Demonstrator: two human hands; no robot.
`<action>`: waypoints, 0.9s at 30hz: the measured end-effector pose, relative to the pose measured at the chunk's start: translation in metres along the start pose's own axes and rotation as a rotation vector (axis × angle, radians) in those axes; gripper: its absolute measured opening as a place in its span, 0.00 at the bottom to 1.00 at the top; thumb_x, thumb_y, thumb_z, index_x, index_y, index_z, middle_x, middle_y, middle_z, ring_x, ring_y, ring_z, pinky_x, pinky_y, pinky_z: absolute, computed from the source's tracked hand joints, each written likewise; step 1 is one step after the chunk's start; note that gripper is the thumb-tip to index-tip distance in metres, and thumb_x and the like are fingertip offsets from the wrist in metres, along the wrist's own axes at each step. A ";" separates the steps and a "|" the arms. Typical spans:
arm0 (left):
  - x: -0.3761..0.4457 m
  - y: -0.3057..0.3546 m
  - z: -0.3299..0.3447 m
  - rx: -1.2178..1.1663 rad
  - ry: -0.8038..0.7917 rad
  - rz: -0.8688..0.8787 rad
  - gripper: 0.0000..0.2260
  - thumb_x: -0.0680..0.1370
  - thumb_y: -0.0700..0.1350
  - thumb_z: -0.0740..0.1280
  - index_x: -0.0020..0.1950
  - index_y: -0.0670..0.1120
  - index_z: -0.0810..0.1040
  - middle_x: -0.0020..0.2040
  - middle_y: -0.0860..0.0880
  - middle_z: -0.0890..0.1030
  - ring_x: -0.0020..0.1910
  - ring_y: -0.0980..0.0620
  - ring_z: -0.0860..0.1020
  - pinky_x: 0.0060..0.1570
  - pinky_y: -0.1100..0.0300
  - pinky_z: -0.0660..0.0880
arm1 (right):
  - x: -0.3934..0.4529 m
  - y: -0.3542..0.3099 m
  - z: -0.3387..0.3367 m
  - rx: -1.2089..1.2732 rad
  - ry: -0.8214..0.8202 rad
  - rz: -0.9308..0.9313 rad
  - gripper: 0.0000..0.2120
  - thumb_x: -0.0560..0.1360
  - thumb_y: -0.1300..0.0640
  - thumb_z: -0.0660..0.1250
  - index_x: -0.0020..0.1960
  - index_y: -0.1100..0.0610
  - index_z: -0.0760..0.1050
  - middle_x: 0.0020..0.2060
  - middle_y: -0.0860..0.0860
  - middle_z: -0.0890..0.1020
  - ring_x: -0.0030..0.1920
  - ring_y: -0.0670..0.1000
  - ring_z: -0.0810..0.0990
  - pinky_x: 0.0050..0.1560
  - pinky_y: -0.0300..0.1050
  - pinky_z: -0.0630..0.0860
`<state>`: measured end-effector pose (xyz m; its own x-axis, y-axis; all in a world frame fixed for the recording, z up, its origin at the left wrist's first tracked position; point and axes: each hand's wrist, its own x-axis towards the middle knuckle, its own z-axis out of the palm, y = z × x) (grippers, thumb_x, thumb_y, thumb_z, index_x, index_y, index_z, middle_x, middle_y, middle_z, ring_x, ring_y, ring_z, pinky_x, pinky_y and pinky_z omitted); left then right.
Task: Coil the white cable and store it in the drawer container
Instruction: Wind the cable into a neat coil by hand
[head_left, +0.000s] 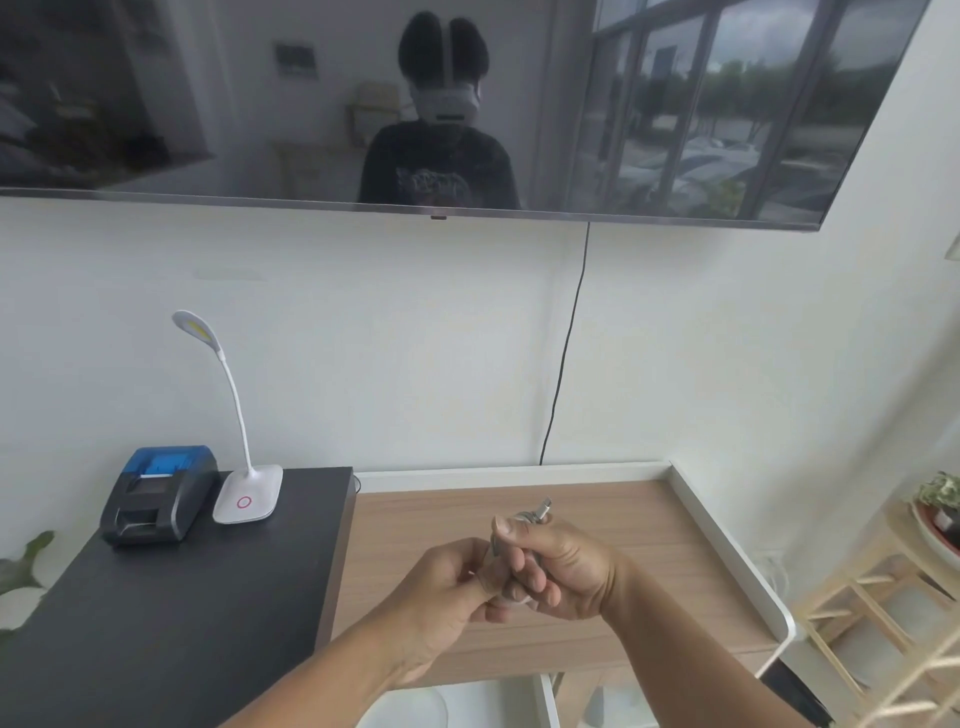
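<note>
Beyond a black printer (156, 499) and white desk lamp (248, 493) at far left, the left hand (441, 597) pinches and the right hand (561, 571) clenches its grip around the coiled white cable (535, 517) above the wooden worktop (649, 519).

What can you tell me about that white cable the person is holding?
Little of the white cable shows: it is bunched up between both hands above the wooden desk. The right hand grips most of it in curled fingers, with a small metallic plug end poking out above the thumb. The left hand pinches the lower part. It looks pale and greyish; how many loops it has cannot be told.
</note>
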<state>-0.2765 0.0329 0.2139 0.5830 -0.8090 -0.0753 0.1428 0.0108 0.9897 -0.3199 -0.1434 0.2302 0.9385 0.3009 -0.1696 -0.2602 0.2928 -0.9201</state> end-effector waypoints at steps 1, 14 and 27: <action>0.001 0.000 0.000 0.002 -0.008 0.016 0.19 0.79 0.58 0.71 0.55 0.41 0.80 0.51 0.45 0.86 0.55 0.46 0.83 0.55 0.52 0.78 | 0.000 -0.002 0.001 -0.005 -0.004 0.000 0.20 0.73 0.43 0.77 0.30 0.55 0.79 0.18 0.48 0.76 0.24 0.46 0.78 0.39 0.49 0.70; -0.027 0.103 -0.018 0.036 -0.406 0.299 0.15 0.83 0.37 0.69 0.67 0.48 0.74 0.50 0.30 0.80 0.42 0.41 0.84 0.45 0.54 0.80 | -0.049 -0.077 0.065 -0.181 -0.368 -0.202 0.16 0.84 0.49 0.61 0.45 0.58 0.78 0.32 0.44 0.85 0.29 0.41 0.83 0.52 0.39 0.80; 0.005 0.068 -0.008 0.167 -0.009 0.363 0.08 0.80 0.35 0.71 0.54 0.38 0.72 0.40 0.45 0.86 0.42 0.46 0.86 0.47 0.57 0.81 | -0.009 -0.052 0.021 -0.126 -0.005 -0.215 0.15 0.71 0.43 0.78 0.38 0.55 0.85 0.23 0.46 0.81 0.22 0.42 0.77 0.40 0.41 0.75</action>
<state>-0.2574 0.0345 0.2796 0.5648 -0.7751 0.2833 -0.2035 0.2018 0.9580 -0.3196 -0.1426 0.2869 0.9680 0.2483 0.0363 -0.0238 0.2349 -0.9717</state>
